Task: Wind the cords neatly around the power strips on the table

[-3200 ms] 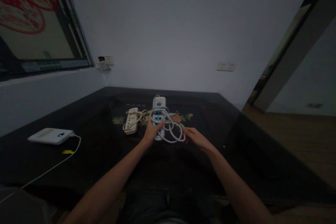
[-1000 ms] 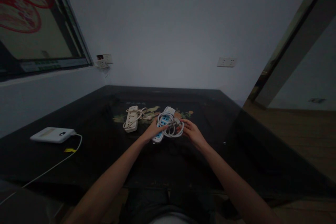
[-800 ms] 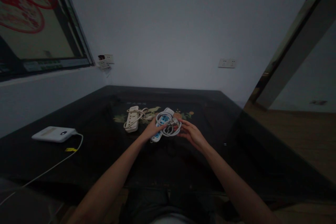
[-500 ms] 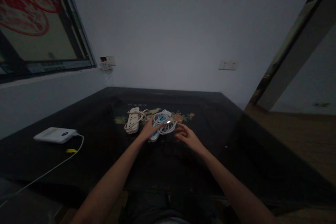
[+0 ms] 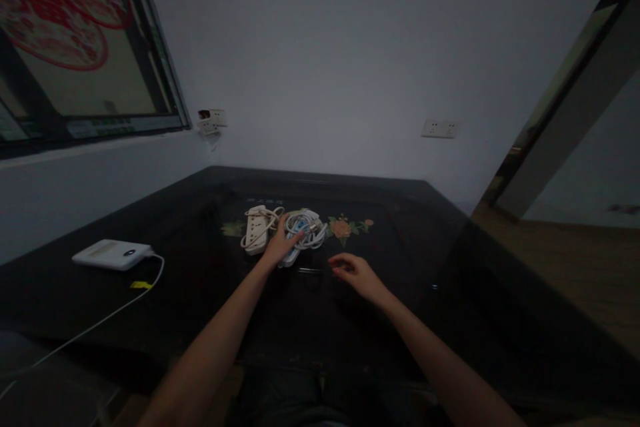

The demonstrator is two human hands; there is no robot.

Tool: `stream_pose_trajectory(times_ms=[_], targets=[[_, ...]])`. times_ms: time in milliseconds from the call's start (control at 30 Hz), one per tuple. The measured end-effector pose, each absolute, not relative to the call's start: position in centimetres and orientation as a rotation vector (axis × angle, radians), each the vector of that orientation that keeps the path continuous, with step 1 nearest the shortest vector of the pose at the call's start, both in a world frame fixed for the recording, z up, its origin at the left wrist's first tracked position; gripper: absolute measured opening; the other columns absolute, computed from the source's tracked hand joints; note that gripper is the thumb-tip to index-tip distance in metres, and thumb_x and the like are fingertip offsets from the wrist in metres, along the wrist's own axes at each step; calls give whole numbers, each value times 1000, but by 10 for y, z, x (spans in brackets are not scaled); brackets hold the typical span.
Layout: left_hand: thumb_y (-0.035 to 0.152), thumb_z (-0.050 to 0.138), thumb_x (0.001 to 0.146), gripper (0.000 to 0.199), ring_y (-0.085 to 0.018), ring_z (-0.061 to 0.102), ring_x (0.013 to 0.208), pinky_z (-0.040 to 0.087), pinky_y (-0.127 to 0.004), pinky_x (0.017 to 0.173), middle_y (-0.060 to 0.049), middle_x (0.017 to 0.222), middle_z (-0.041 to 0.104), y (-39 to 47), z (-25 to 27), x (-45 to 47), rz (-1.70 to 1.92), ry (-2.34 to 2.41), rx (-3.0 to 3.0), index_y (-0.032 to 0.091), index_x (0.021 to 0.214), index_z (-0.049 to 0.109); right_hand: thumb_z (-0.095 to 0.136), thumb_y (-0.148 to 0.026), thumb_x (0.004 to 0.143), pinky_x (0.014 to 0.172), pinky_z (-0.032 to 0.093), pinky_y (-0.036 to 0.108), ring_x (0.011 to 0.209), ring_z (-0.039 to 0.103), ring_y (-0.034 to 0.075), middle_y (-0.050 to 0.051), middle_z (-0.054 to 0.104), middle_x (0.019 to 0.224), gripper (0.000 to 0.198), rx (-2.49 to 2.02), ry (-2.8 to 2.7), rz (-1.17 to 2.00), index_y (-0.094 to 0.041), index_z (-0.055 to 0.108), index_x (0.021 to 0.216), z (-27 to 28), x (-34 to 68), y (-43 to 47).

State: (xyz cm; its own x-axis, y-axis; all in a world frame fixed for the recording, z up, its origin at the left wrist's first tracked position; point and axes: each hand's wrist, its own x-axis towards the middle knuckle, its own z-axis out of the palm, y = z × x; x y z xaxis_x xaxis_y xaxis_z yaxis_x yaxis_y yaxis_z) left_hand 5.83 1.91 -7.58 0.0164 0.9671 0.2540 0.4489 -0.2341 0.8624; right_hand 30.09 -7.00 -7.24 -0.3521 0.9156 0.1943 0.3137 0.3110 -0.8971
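Note:
A white and blue power strip lies on the black table with its grey-white cable coiled over it. My left hand grips this strip from its left side, thumb across the top and fingers behind. Just to the left rests a second, cream power strip, its own cord looped round it. My right hand hovers to the right of the coiled cable, apart from it. Its fingers are loosely curved with a gap to the thumb, and nothing shows between them.
On the left of the black table sits a white power bank-like device with a white cable running off the near edge. A yellow tag is by that cable. Wall sockets are on the wall behind.
The blue and white strip with its coil has shifted slightly left, towards the cream strip, with my left hand on it. My right hand has drawn away from the coil, towards me.

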Motion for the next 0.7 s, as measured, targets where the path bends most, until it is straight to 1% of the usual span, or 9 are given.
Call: stream_pose_trajectory(times_ms=[167,267,433,600,700], targets=[[46,58,82,75,-28,50,124,38,-40,103,-12,140,47,17,-71,57,1139,1558,1750,23,144,25,58,-23,81,69,49,29,77,62,16,6,67,92,22,-1119,-1892,973,-16,66,100,-70,299,-72],[47,57,83,73,-28,53,121,40,-40,100,-12,135,53,16,-67,56,1091,1648,1792,23,145,27,58,-21,80,70,48,29,78,62,16,6,67,91,20,-1133,-1921,942,-17,68,97,-68,299,-74],[47,58,82,70,-28,58,114,45,-34,92,-12,130,58,13,-58,51,971,1778,1867,20,142,34,59,-20,79,72,47,29,81,62,17,6,68,90,18,-1152,-1935,909,-17,69,95,-67,298,-74],[44,60,81,68,-28,63,103,47,-34,85,-13,118,65,3,-48,49,871,1791,1907,19,140,37,59,-19,78,70,47,28,77,62,17,6,68,88,17,-1159,-1918,911,-17,69,92,-67,296,-74],[41,59,82,61,-29,65,98,47,-36,84,-12,107,69,-8,-37,49,819,1844,1949,21,137,42,58,-19,77,69,47,28,75,62,16,5,68,83,17,-1159,-1891,913,-17,69,91,-68,296,-74]])
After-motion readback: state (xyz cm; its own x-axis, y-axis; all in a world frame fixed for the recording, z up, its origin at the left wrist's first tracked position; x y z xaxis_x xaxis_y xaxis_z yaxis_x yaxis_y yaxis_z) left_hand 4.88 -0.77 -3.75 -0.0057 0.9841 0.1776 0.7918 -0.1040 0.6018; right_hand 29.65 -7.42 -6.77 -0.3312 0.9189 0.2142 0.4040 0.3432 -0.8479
